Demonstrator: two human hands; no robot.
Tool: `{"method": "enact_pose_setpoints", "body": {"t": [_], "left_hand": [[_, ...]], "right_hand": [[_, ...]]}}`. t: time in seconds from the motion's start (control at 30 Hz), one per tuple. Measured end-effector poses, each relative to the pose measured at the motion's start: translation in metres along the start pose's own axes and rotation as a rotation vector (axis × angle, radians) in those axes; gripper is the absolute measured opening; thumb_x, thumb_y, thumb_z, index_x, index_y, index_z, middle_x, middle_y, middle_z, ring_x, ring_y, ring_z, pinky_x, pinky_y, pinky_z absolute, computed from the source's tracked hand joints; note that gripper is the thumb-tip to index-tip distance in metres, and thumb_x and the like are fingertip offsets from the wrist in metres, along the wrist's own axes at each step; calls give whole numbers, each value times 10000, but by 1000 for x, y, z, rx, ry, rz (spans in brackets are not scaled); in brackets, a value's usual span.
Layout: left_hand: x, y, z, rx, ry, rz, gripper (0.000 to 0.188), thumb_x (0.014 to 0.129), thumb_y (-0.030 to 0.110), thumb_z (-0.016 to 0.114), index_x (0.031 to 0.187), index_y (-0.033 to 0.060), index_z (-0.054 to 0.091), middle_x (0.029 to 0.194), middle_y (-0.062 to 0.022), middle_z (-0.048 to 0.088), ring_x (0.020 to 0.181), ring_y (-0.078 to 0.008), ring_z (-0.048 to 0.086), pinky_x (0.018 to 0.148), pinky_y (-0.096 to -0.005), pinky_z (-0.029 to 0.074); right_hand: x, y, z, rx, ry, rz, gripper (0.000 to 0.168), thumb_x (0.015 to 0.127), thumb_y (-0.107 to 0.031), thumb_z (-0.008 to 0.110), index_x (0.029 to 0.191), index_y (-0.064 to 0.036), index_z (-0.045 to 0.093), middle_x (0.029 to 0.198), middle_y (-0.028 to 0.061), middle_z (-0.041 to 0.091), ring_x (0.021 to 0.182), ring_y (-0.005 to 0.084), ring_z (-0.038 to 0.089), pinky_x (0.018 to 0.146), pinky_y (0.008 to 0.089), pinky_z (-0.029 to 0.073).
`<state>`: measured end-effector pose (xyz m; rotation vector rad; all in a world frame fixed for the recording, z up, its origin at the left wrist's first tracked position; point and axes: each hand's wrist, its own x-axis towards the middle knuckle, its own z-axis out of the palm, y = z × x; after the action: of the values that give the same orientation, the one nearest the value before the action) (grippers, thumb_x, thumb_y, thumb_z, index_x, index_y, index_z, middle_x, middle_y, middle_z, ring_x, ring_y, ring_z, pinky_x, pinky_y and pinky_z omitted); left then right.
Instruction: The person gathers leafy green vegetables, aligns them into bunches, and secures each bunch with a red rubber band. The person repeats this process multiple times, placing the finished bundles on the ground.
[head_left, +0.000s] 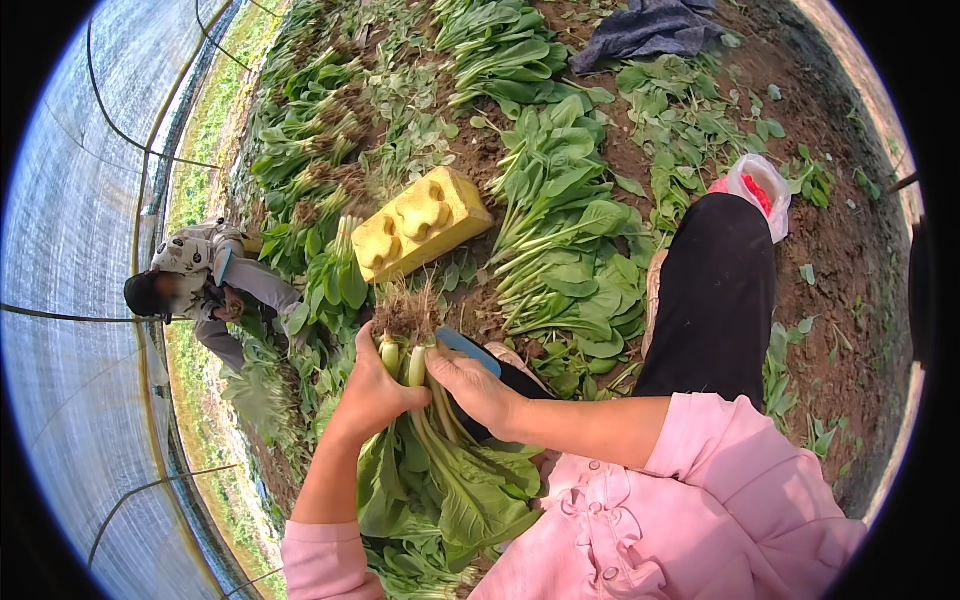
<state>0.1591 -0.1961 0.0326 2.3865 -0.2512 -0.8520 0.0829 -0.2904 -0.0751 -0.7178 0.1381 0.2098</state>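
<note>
My left hand (381, 394) is wrapped around a bunch of leafy greens (469, 495). Their brown roots (405, 311) point away from me, and the broad leaves hang toward my lap. My right hand (480, 394) pinches the pale stems (417, 366) from the right side, just below the roots. Behind its fingers a flat blue object (472, 351) sticks out; I cannot tell whether the hand grips it. Just beyond the roots lies a yellow block with moulded hollows (424, 221), next to a bundle of greens (337, 274).
Piled greens (566, 225) lie right of the block, and rooted plants (315, 142) line the left. A white plastic bag with red contents (761, 187) stands past my knee. Dark cloth (649, 34) lies far off. A co-worker (202, 262) crouches at left by the netting (67, 225).
</note>
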Motion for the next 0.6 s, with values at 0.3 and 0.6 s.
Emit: {"method": "enact_pose_setpoints", "body": {"t": [0.3, 0.6], "left_hand": [[3, 7, -22, -128, -127, -130, 1018, 526, -94, 606, 1418, 60, 142, 1245, -111, 437, 1137, -236, 441, 936, -322, 389], [-5, -14, -33, 3, -266, 31, 1309, 464, 215, 930, 1393, 10, 30, 1348, -157, 375, 1233, -247, 389, 1042, -353, 313]], "right_hand": [[0, -11, 22, 93, 60, 156, 616, 854, -382, 640, 1314, -103, 340, 1071, 25, 532, 867, 102, 533, 536, 233, 461], [-7, 6, 56, -100, 268, 140, 861, 813, -489, 599, 1426, -100, 137, 1227, 245, 322, 1183, 345, 294, 1037, 413, 255]]}}
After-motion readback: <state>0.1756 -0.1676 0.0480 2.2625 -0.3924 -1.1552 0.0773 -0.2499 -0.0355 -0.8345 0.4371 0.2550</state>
